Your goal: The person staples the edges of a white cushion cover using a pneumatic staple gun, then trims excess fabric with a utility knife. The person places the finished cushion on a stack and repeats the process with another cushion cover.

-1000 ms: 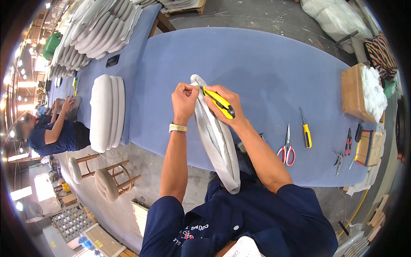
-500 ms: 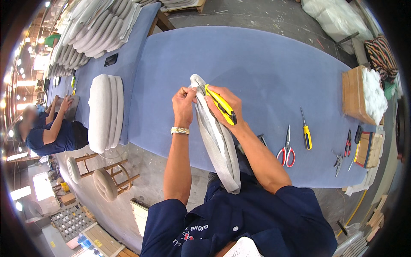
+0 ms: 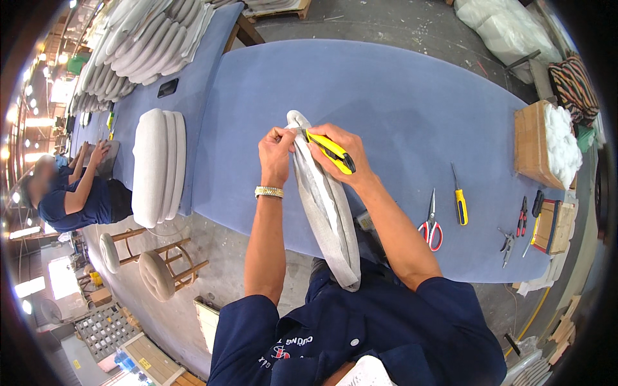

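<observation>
A long grey fabric cushion [image 3: 312,215] stands on its narrow edge in front of me, its near end against my shirt. White filling shows along its open seam. My left hand [image 3: 275,156] pinches the fabric near the far end of that seam. In my right hand [image 3: 346,143] is a yellow and black utility knife [image 3: 332,153], its front end at the seam beside my left fingertips. The blade itself is too small to make out.
On the blue table [image 3: 412,96] lie red-handled scissors [image 3: 431,225], a yellow screwdriver [image 3: 460,202] and pliers [image 3: 522,215]. A cardboard box [image 3: 534,145] holds white stuffing. Stacked grey cushions [image 3: 158,168] stand left, near a phone [image 3: 167,87] and a co-worker [image 3: 80,199].
My right hand has turned a little, so the back end of the knife has risen and the knife lies flatter. My left hand keeps its pinch, and the cushion has hardly moved.
</observation>
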Available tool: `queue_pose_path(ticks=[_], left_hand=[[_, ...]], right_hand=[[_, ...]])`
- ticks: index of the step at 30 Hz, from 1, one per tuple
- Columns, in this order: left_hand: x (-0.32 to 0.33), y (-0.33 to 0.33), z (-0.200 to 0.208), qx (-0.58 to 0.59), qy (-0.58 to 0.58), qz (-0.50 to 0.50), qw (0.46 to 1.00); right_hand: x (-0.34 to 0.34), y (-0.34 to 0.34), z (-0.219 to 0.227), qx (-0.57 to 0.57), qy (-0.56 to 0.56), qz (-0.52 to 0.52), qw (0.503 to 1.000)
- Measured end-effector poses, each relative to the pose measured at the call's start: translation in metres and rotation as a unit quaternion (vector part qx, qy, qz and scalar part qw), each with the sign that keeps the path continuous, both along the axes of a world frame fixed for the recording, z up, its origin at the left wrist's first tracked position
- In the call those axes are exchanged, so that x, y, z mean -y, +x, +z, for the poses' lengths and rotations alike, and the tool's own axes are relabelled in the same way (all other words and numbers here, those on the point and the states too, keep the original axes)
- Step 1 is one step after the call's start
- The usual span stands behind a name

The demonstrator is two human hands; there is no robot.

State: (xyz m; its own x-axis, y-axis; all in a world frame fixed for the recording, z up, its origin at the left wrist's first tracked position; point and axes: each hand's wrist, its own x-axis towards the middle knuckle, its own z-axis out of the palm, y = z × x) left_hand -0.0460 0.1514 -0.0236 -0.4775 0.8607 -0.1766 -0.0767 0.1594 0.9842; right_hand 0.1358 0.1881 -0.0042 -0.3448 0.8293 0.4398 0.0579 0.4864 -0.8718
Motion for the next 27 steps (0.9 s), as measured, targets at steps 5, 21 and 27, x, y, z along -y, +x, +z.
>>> queue_pose_path(ticks=[5, 21, 27], left_hand=[[-0.005, 0.001, 0.019, -0.082, -0.034, -0.02, 0.996], [-0.005, 0.012, 0.072, -0.151, -0.008, -0.053, 0.987], [-0.006, 0.023, 0.101, -0.182, 0.026, -0.066, 0.981]], right_hand=[[0.004, 0.004, 0.003, 0.003, -0.017, 0.001, 1.0], [0.053, 0.044, 0.005, 0.009, -0.067, -0.01, 0.998], [0.095, 0.072, 0.003, -0.01, -0.099, -0.019, 0.995]])
